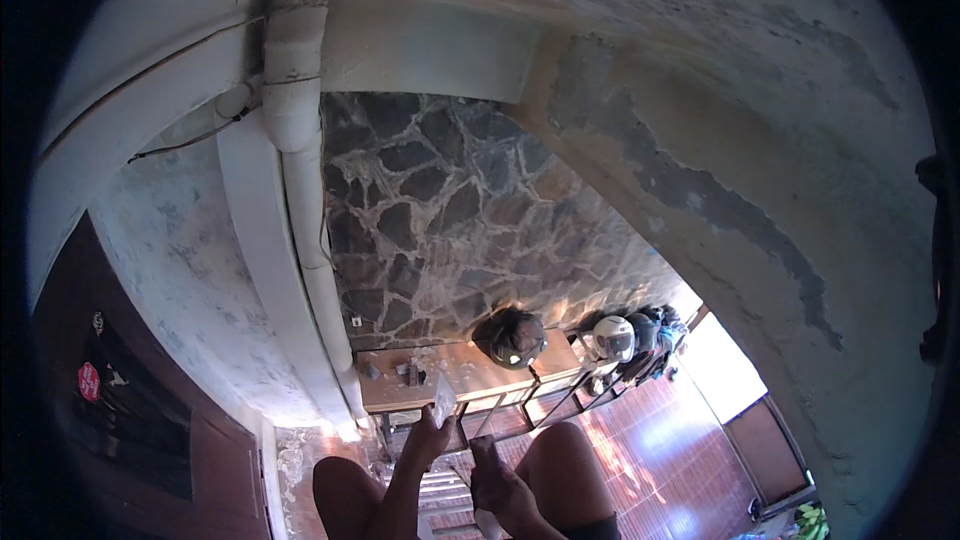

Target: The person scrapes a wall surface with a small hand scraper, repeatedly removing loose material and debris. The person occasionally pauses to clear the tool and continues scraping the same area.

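Observation:
My left hand point(429, 436) is raised in front of me, closed around the lower end of a pale, pointed flat blade or scraper point(444, 399). To its right and lower down, my right hand point(504, 493) grips a brown block-like object point(485, 451), whose exact kind I cannot tell. Something whitish shows beneath the right hand. The two hands are apart, between my bare knees. Beyond them stands a wooden-topped bench point(465, 379) with small lumps and flakes lying on it.
A dark helmet point(517, 337) sits on the bench, and a white helmet point(613, 338) stands further right beside dark gear. Light slats point(444, 495) lie below my hands. A white pipe point(304, 202) runs down the left. Peeling plaster point(720, 202) curves overhead at right.

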Demonstrator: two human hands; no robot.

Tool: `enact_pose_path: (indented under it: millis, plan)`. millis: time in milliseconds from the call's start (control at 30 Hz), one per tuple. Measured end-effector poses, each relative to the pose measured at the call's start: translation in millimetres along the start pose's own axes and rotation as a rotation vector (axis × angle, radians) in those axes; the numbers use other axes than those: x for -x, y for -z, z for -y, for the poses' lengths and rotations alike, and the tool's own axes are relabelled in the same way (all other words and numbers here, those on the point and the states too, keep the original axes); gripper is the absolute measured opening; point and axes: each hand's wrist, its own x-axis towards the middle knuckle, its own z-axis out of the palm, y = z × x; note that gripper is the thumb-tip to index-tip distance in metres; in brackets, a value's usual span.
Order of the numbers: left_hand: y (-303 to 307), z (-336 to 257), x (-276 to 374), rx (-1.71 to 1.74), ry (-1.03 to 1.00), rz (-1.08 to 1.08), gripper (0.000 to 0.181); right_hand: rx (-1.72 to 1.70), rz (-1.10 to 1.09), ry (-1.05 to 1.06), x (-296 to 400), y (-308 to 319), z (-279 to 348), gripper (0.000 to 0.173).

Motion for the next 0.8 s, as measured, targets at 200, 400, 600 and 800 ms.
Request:
enact_pose_path:
  millis: [200,400,600,800]
  plan:
    - [-17,-7,-12,-0.065,0.002,0.042,0.076,-0.387,-0.169,-0.065,-12,51,-25,0.041]
    - [-30,-2,-16,-0.027,-0.095,0.085,0.088,-0.472,-0.231,-0.098,-15,48,-14,0.042]
    - [-28,16,-12,-0.043,-0.087,0.031,0.068,-0.223,-0.203,-0.142,-25,47,-19,0.042]
    - [-20,24,13,-0.017,0.117,0.145,0.037,0.202,-0.386,0.255,-44,72,-42,0.053]
